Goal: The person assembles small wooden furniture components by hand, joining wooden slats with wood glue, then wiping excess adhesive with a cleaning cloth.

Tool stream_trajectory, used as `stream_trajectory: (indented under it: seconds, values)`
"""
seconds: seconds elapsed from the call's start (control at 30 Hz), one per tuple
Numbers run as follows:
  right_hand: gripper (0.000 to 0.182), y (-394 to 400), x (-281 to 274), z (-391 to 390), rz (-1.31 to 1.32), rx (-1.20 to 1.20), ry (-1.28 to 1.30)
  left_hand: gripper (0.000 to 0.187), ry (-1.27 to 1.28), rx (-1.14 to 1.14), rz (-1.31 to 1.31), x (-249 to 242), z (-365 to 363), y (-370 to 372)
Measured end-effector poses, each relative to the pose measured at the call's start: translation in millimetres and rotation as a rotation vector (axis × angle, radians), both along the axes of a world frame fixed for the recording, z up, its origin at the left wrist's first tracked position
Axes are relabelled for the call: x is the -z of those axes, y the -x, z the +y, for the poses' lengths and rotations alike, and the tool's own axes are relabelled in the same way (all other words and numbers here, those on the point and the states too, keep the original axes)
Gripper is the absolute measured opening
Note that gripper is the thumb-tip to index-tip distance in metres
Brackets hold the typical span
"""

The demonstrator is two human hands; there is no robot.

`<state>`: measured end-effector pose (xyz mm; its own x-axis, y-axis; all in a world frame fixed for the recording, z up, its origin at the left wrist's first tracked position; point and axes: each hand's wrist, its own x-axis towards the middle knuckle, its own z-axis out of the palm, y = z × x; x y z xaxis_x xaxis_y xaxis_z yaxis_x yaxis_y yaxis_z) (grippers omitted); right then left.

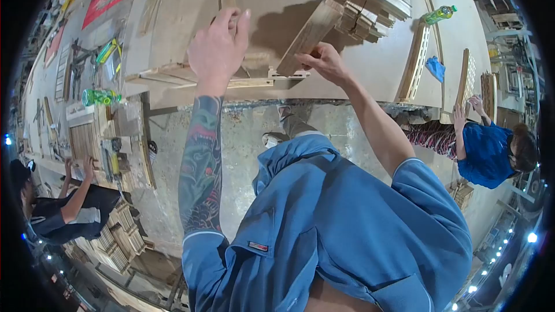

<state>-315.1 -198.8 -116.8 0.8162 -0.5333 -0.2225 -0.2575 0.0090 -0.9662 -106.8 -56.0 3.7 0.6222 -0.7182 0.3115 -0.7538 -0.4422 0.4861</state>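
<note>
My left hand (218, 49) is closed around a short upright wooden block (226, 3) on the big plywood workbench (277, 0). My right hand (324, 60) grips the lower end of a wooden slat (309, 36) that leans up to the right. Both pieces stand on a flat wooden frame (173, 77) lying along the bench's near edge. The slat's shadow falls on the bench behind it.
A stack of wooden slats (367, 0) sits at the back of the bench, with a green bottle (439, 14) and a blue cloth (436, 68) to the right. One person in blue (491, 153) works at right, another person (69, 208) at lower left beside stacked frames (118, 234).
</note>
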Motion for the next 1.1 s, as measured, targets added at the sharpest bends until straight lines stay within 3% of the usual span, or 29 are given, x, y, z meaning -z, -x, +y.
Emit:
stream_trajectory:
  seconds: [0.27, 0.47, 0.77, 0.9, 0.93, 1.03, 1.07, 1.1]
  values:
    - [0.025, 4.2, 39.7, 23.6, -0.034, -0.011, 0.117, 0.03, -0.034, 0.022, 0.02, 2.4, 0.0, -2.0]
    - [0.019, -4.2, 15.3, 20.9, 0.027, -0.005, 0.137, 0.03, -0.058, 0.022, 0.035, -1.0, 1.5, 0.1]
    - [0.015, -11.2, 23.9, 26.6, 0.051, -0.147, 0.552, 0.033, -0.064, 0.058, 0.077, -3.3, -4.5, -3.8]
    - [0.017, -11.8, 42.8, 21.7, 0.075, 0.127, 0.077, 0.035, -0.117, 0.009, 0.056, -9.5, -9.4, -3.7]
    - [0.017, -12.1, 19.2, 19.0, 0.156, -0.006, 0.303, 0.034, -0.116, 0.001, 0.044, -9.2, -9.5, -5.1]
    - [0.019, -12.7, -3.4, 29.5, -0.024, -0.072, 0.641, 0.035, -0.125, 0.014, 0.074, -10.4, -4.9, -4.2]
    - [0.017, -13.5, -9.9, 33.4, 0.101, -0.084, 0.341, 0.036, -0.124, 0.024, 0.091, -11.5, -4.7, -3.9]
    - [0.019, -13.0, -8.6, 32.0, 0.089, -0.146, 0.459, 0.037, -0.1, 0.048, 0.113, -13.8, -7.4, -1.7]
